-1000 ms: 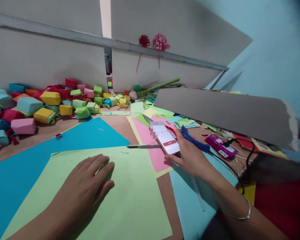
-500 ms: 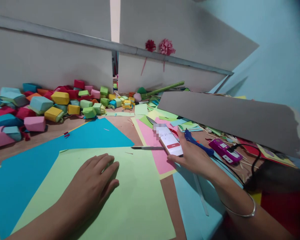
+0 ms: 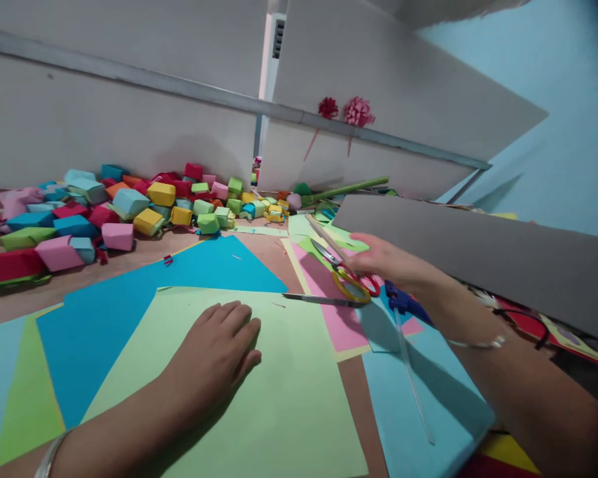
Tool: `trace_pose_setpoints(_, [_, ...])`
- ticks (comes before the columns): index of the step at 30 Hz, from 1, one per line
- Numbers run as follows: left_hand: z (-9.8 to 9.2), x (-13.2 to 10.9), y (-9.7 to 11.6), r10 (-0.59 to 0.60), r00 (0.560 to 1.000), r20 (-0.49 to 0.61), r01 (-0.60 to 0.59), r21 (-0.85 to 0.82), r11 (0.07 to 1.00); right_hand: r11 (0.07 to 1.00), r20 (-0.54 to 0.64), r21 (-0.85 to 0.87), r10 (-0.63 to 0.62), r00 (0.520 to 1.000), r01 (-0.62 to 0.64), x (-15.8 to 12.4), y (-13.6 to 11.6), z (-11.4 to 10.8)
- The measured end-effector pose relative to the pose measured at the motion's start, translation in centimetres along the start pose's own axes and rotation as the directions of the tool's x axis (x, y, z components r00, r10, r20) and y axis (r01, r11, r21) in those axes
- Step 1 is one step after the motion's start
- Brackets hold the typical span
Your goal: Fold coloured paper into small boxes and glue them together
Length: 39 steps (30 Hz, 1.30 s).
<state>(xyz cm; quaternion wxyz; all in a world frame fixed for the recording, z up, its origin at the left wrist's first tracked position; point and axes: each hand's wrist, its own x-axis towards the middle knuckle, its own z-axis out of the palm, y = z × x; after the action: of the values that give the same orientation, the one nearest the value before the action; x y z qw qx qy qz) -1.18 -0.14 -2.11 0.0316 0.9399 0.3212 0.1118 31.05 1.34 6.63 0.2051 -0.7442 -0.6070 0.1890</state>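
My left hand [image 3: 222, 352] lies flat on a large sheet of light green paper [image 3: 284, 411], fingers stretched out, holding nothing. Farther right, my right hand [image 3: 373, 255] grips a phone [image 3: 327, 239], which is tilted up so that only its thin edge shows. Just below that hand are scissors [image 3: 351, 285] with yellow and red handles, blades apart, lying over pink paper [image 3: 349, 332]. One dark blade reaches onto the green sheet's top edge. A blue glue gun [image 3: 403, 302] with a clear glue stick [image 3: 414, 385] rests by my right wrist, partly hidden.
Many coloured paper boxes [image 3: 129, 202] are heaped at the back left. Blue paper [image 3: 189, 265] lies under the green sheet, and light blue paper [image 3: 428, 398] is at the right. A grey board [image 3: 478, 245] leans across the right side. Paper flowers [image 3: 359, 111] stand against the back panel.
My right hand has picked the phone up off the scissors and turned it edge-on, so the scissors' handles now show. My left hand stays on the green paper. The view has shifted left.
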Motion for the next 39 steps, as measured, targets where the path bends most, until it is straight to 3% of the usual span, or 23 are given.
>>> trace_pose_setpoints(5, [-0.3, -0.1, 0.2, -0.029, 0.999, 0.026, 0.029, -0.007, 1.0, 0.998, -0.085, -0.062, -0.028, 0.996, 0.023, 9.0, -7.2, 5.2])
trace_pose_setpoints(9, [-0.4, -0.2, 0.3, -0.048, 0.998, 0.049, 0.049, -0.021, 0.999, 0.983, -0.169, -0.183, -0.039, 0.985, 0.007, 14.3, -10.5, 9.6])
trace_pose_setpoints(14, [-0.7, 0.1, 0.5, -0.074, 0.994, 0.084, 0.078, -0.037, 0.996, 0.96, -0.183, -0.28, -0.049, 0.982, -0.004, 16.4, -11.2, 13.0])
trace_pose_setpoints(18, [-1.0, 0.2, 0.6, -0.083, 0.988, 0.13, 0.089, -0.04, 0.995, 0.937, -0.172, -0.35, -0.078, 0.982, 0.013, 16.2, -11.4, 13.8])
trace_pose_setpoints(23, [-0.9, 0.1, 0.6, -0.079, 0.99, 0.118, 0.083, -0.034, 0.996, 0.877, -0.051, -0.45, -0.215, 0.975, 0.17, 13.2, -10.8, 10.7])
trace_pose_setpoints(26, [-0.7, 0.0, 0.5, -0.062, 0.994, 0.091, 0.065, -0.033, 0.997, 0.806, 0.13, -0.498, -0.296, 0.946, 0.321, 8.4, -8.2, 7.5])
trace_pose_setpoints(30, [-0.5, -0.1, 0.3, -0.041, 0.998, 0.044, 0.042, -0.028, 0.999, 0.746, 0.312, -0.533, -0.265, 0.912, 0.399, 0.9, -3.7, 5.3])
trace_pose_setpoints(33, [-0.3, -0.1, 0.2, -0.021, 0.999, 0.024, 0.021, -0.015, 1.0, 0.722, 0.293, -0.591, -0.224, 0.929, 0.36, -3.0, -1.9, 5.6])
trace_pose_setpoints(39, [0.2, -0.2, -0.1, 0.014, 1.0, -0.008, -0.013, 0.042, 0.999, 0.718, 0.134, -0.672, -0.126, 0.983, 0.184, -7.1, -1.6, 6.5])
